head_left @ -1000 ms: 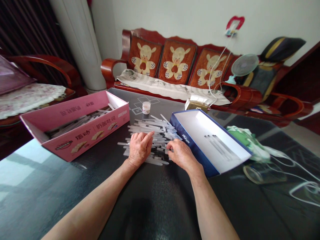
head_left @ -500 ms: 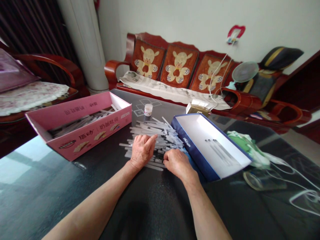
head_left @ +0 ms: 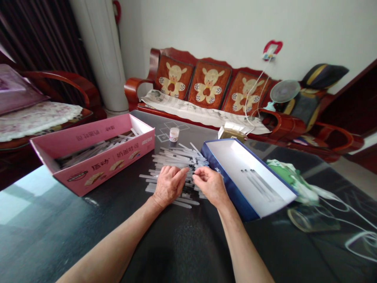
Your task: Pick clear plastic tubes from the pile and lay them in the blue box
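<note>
A pile of thin translucent plastic tubes (head_left: 173, 157) lies on the dark glossy table (head_left: 182, 243). My left hand (head_left: 167, 185) rests palm down on the near part of the pile, fingers flat and pointing right. My right hand (head_left: 209, 184) sits just right of it, fingers curled in a pinch at the pile's edge; what they grip is hidden. The fingertips of both hands nearly meet. A blue box with a white inside (head_left: 229, 157) stands to the right and holds a few tubes (head_left: 256, 181). A pink carton (head_left: 88, 165) on the left holds several more.
A small white jar (head_left: 174, 134) stands behind the pile. A tan tissue pack (head_left: 232, 131) sits beyond the blue box. A green and white cloth (head_left: 290, 177), a glass dish (head_left: 312, 220) and white cables (head_left: 356, 239) lie at right. A wooden sofa (head_left: 206, 86) stands behind the table.
My right hand has lifted slightly and moved left toward my left hand, fingers closing into a pinch. My left hand stays on the pile. The view has shifted a little.
</note>
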Demonstrator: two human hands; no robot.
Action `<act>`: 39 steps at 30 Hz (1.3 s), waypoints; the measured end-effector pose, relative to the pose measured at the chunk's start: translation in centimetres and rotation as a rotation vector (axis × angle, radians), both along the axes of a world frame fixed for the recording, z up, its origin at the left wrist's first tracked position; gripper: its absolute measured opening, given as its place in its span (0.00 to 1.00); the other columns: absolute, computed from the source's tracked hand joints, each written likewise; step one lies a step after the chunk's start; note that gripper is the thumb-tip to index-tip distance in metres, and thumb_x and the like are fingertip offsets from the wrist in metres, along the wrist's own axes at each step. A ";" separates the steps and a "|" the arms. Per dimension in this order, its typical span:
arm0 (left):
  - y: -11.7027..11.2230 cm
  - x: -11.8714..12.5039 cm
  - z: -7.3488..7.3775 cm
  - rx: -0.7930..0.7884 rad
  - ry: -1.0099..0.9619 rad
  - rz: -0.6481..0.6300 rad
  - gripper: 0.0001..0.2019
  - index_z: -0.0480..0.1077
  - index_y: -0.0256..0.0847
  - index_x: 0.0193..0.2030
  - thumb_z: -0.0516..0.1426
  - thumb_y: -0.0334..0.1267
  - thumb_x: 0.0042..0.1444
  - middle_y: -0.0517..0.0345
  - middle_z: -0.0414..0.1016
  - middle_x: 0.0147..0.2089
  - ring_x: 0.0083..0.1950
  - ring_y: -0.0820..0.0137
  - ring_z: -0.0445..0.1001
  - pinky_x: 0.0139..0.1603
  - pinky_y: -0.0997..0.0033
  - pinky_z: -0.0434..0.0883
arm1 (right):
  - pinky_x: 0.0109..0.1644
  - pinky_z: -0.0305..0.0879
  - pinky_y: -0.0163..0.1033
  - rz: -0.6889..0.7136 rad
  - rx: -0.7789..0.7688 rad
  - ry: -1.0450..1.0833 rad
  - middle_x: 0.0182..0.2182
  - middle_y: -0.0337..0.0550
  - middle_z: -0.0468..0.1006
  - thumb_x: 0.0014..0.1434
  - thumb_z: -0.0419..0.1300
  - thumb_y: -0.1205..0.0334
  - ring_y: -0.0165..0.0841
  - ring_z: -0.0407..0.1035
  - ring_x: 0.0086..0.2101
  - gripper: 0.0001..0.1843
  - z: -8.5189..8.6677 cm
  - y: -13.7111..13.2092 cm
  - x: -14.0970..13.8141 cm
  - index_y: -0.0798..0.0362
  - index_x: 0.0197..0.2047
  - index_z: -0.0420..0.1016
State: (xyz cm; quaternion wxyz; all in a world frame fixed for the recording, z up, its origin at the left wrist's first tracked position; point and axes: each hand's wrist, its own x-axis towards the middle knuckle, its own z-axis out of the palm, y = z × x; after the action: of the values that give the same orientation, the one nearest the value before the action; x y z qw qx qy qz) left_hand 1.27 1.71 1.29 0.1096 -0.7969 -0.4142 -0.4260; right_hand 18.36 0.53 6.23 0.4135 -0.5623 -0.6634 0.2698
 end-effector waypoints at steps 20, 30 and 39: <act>0.0 -0.1 0.6 -0.045 0.077 -0.025 0.13 0.71 0.45 0.51 0.51 0.36 0.62 0.55 0.71 0.35 0.37 0.66 0.64 0.41 0.62 0.59 | 0.36 0.66 0.34 0.095 0.247 -0.158 0.30 0.41 0.77 0.53 0.57 0.70 0.30 0.70 0.29 0.07 -0.2 0.1 -0.2 0.53 0.34 0.74; 0.1 -0.1 0.5 -0.028 0.052 -0.048 0.14 0.70 0.41 0.52 0.51 0.35 0.62 0.54 0.72 0.35 0.36 0.66 0.64 0.40 0.62 0.59 | 0.39 0.68 0.36 0.123 0.159 -0.053 0.33 0.42 0.77 0.53 0.58 0.67 0.31 0.71 0.31 0.08 -0.7 0.1 -0.4 0.53 0.38 0.74; 0.1 -0.1 0.4 -0.012 0.018 -0.071 0.13 0.69 0.40 0.52 0.51 0.34 0.61 0.54 0.72 0.36 0.37 0.66 0.63 0.41 0.62 0.59 | 0.34 0.68 0.35 0.125 -0.055 0.151 0.27 0.40 0.77 0.55 0.59 0.54 0.31 0.72 0.27 0.11 -1.1 0.4 0.0 0.53 0.36 0.74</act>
State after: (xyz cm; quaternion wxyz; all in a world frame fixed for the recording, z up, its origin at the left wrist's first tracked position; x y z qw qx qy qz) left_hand 1.21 1.78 1.70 0.0934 -0.8156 -0.3872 -0.4197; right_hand 18.33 0.96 5.11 0.4290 -0.5089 -0.6565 0.3548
